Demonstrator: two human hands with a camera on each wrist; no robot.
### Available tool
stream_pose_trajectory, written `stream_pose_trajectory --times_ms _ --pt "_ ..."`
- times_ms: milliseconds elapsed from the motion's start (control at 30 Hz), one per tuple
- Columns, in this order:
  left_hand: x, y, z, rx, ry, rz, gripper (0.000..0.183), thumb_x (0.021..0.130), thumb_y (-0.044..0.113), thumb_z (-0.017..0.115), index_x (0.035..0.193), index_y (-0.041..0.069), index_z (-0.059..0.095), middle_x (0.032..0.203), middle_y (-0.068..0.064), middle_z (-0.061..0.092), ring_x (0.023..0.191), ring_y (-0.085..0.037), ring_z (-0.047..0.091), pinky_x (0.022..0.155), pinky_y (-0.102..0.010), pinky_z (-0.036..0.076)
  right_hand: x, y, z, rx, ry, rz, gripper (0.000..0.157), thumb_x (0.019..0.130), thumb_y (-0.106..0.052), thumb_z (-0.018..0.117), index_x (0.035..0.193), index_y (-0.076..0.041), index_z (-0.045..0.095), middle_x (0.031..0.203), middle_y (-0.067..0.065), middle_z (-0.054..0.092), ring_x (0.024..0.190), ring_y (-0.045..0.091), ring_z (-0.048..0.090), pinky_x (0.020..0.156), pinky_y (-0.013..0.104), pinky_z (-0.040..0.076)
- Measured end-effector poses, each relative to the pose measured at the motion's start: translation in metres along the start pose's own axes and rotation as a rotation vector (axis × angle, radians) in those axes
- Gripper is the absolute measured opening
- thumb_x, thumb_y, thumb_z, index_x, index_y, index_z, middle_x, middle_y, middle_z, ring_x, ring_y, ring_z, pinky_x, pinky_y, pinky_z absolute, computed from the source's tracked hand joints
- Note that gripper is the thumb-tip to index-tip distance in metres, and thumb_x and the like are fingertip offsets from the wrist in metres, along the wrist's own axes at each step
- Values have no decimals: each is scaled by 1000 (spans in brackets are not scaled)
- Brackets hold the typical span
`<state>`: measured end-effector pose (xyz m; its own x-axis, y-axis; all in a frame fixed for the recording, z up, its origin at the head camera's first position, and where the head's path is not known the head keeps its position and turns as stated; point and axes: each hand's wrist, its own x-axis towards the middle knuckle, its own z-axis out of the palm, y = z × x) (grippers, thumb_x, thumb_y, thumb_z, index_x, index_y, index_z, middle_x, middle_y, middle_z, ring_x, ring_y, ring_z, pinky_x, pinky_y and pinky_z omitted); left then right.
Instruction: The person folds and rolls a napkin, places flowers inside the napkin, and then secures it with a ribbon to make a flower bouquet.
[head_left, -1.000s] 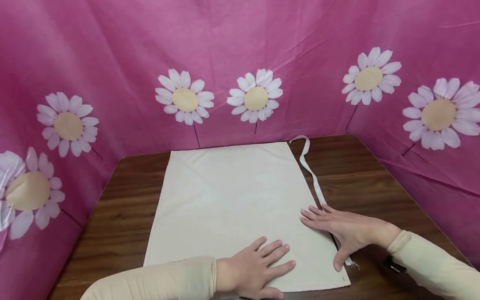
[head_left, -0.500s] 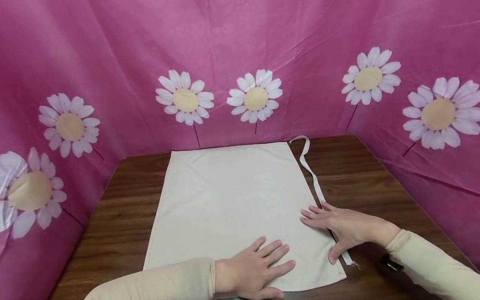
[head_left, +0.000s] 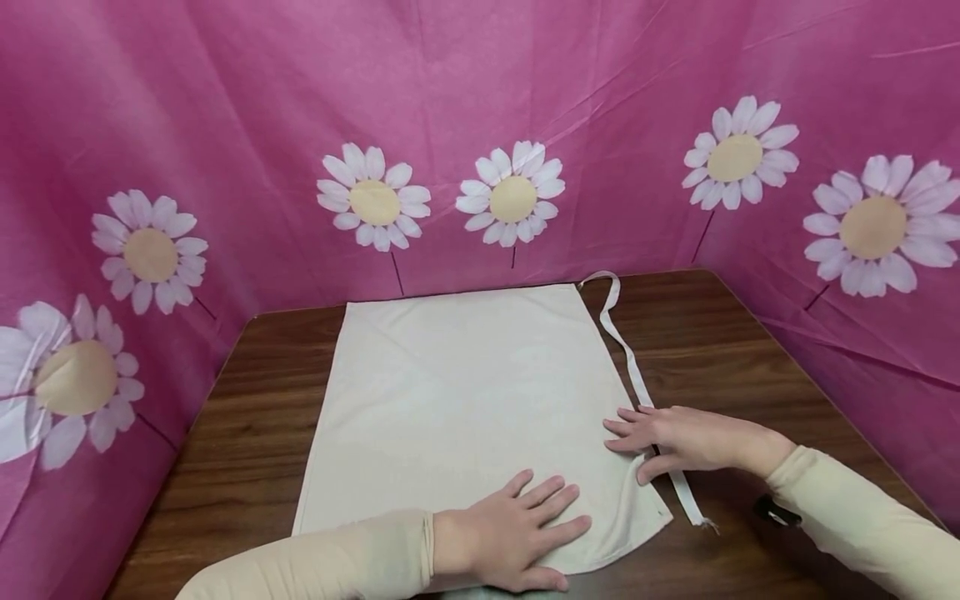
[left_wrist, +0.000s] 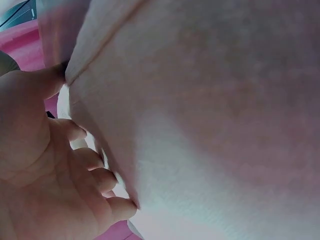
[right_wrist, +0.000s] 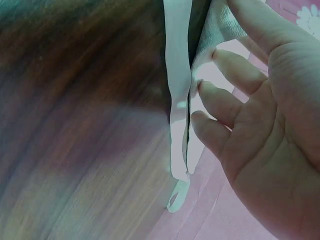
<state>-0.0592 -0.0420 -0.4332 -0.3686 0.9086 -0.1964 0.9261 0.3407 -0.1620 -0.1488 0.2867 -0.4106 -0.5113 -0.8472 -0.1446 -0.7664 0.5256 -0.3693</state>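
Note:
A cream rectangular cloth point(head_left: 450, 392) lies spread on the wooden table, its near right corner drawn inward and rumpled. From its far right corner a narrow white tape point(head_left: 628, 367) runs along the right side, ending in a frayed tip near the front. My left hand point(head_left: 517, 533) rests flat on the near part of the cloth, fingers spread. At the right edge, my right hand point(head_left: 690, 442) reaches over the tape; its fingertips touch the cloth, and the thumb pushes up a small fold, still apart from the fingers. In the right wrist view the fingers are slightly bent.
The brown wooden table point(head_left: 247, 417) shows on both sides of the cloth. A pink curtain point(head_left: 450, 75) printed with white daisies hangs close behind the table and at its sides. A small black object point(head_left: 776, 510) sits under the right sleeve.
My right thumb has drawn in toward the fingers, pulling the near right corner of the cloth inward and wrinkling it. More of the tape's end is uncovered. The left hand stays in place.

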Motion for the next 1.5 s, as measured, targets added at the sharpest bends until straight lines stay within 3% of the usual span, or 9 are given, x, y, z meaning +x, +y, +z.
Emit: stream_pose_trajectory --times_ms 267,467,600,900,1033,1167,1333,1500 --pt "2 -4 -5 -17 -37 12 71 102 69 24 163 32 21 167 -3 20 153 -19 17 117 -43 28 3 5 -9 -6 33 -58 36 96 -45 63 121 -22 74 136 11 63 126 45 55 99 62 44" --pt "3 -4 -5 -36 -56 16 71 102 69 24 163 32 20 168 -3 19 153 -19 16 118 -43 27 6 6 -10 -8 70 -113 16 96 -36 66 107 -31 75 129 10 67 119 44 60 91 58 51" --pt "2 -4 -6 -44 -65 16 71 102 69 23 163 32 20 168 -3 19 153 -19 16 118 -43 26 9 7 -11 1 87 -148 12 95 -33 68 105 -32 75 125 8 69 116 41 63 90 55 53" --pt "3 -8 -7 -72 -19 46 71 103 65 33 162 28 24 165 -5 26 151 -23 22 115 -46 31 16 9 -18 16 100 -166 12 98 -32 65 104 -31 74 118 2 73 113 31 67 95 62 47" --pt "4 -11 -6 -152 22 56 76 103 59 42 163 19 18 163 -3 31 150 -23 27 115 -46 32 21 10 -21 -28 160 -209 12 98 -25 67 107 -25 76 110 -8 74 100 13 71 84 43 57" --pt "2 -15 -6 -266 91 56 81 102 49 54 163 11 15 161 -5 36 146 -21 35 113 -44 36 29 11 -25 -42 210 -240 14 96 -18 71 108 -17 77 104 -14 73 90 -2 66 75 21 54" --pt "-2 -19 -5 -341 241 51 87 96 36 67 161 5 16 151 -11 48 137 -19 47 110 -30 39 37 8 -28 -8 257 -172 11 96 -19 72 105 -18 78 94 -17 72 74 -7 59 66 16 51" --pt "-3 -23 -3 -319 402 13 97 78 19 75 159 4 23 149 -15 46 133 -21 52 102 -24 45 46 6 -32 -22 325 -107 6 96 -21 72 99 -23 77 88 -23 69 69 -9 55 64 18 50"
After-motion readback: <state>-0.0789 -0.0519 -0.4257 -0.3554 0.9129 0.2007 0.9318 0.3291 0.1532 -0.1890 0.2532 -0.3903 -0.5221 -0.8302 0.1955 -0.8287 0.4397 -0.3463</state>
